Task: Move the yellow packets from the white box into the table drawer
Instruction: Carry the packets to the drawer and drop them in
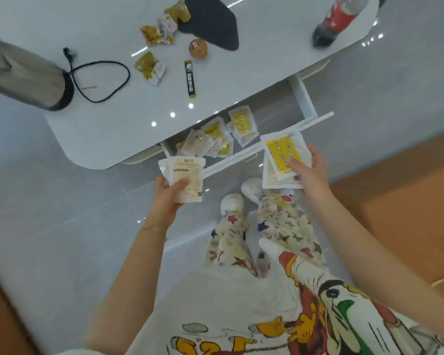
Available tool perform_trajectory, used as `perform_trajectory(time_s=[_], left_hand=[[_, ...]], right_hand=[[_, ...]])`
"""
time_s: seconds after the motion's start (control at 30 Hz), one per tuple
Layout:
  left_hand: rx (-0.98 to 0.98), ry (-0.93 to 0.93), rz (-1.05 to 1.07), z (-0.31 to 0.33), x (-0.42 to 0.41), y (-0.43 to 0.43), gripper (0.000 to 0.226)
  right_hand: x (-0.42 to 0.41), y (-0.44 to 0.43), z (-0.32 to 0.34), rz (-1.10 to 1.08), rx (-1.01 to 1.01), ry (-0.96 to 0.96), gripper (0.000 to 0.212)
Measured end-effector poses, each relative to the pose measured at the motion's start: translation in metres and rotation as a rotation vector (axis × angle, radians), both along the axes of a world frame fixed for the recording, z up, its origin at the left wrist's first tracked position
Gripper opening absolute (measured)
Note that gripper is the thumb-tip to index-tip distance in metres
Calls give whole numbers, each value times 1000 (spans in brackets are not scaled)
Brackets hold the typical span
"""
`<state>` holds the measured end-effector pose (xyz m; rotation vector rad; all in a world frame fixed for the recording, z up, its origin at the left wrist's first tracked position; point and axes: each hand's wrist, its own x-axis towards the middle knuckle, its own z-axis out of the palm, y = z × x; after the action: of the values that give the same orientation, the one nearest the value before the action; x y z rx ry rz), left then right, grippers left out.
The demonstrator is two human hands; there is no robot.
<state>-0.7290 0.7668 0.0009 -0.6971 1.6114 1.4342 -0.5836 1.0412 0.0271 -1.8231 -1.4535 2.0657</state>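
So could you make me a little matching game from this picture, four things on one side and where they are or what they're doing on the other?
1 left hand
2 right hand
3 steel kettle
4 red bottle

a right end of the table
b grips pale-faced packets
c beside the black cord
d grips a yellow-faced packet

Pairs: 1-b, 2-d, 3-c, 4-a.

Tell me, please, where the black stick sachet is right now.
In the head view, the black stick sachet lies on the white table, right of a yellowish snack packet, between a round brown item and the open drawer.
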Motion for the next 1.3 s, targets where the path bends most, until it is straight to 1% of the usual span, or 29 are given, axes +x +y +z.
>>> perform_trajectory(time_s=[0.13,0.23,0.3,0.37,0.47,0.5,0.53,0.6,0.63,0.67,0.73,0.8,0.87,1.0,1.07,1.17,1.3], left_hand=[[-11,-23,80,-96,-23,23,52],[-30,-47,119,-173,-36,52,44],[-36,-48,125,-225,-46,67,43],[-30,-36,116,-271,-53,75,43],[-65,2,105,-321,-58,76,43],[-80,15,112,-331,-59,76,48],[-96,20,121,-338,-59,75,60],[-156,45,107,-344,-57,75,91],[-200,79,71,-343,-55,76,93],[-252,132,27,-338,-53,80,87],[-388,279,-49,-320,-49,86,70],[-535,397,-148,-296,-45,90,65],[-609,463,-233,-270,-41,90,62],[-695,526,-435,-208,-35,87,64],[-736,514,-497,-172,-32,81,66],[-776,493,-501,-109,-23,65,64],[-816,499,-420,-16,-9,26,65]], right_hand=[[-65,19,-108,105,-62,-11,61],[-110,29,-195,270,-46,-26,57],[-133,34,-252,381,-34,-44,61],[-151,38,-297,434,-22,-62,65],[-169,41,-347,534,-11,-74,72],[-172,42,-359,565,-11,-77,74],[-173,43,-368,591,-7,-88,76],[-173,45,-378,617,0,-111,77],[-172,44,-378,633,27,-125,77],[-170,43,-375,664,81,-146,76],[-163,40,-361,794,259,-186,77],[-158,38,-340,966,465,-198,78],[-155,36,-310,1073,598,-188,74],[-156,25,-237,1221,787,-123,58],[-156,17,-199,1309,845,-119,52],[-157,3,-135,1483,900,-143,53],[-166,-23,-36,1667,1036,-17,60]])
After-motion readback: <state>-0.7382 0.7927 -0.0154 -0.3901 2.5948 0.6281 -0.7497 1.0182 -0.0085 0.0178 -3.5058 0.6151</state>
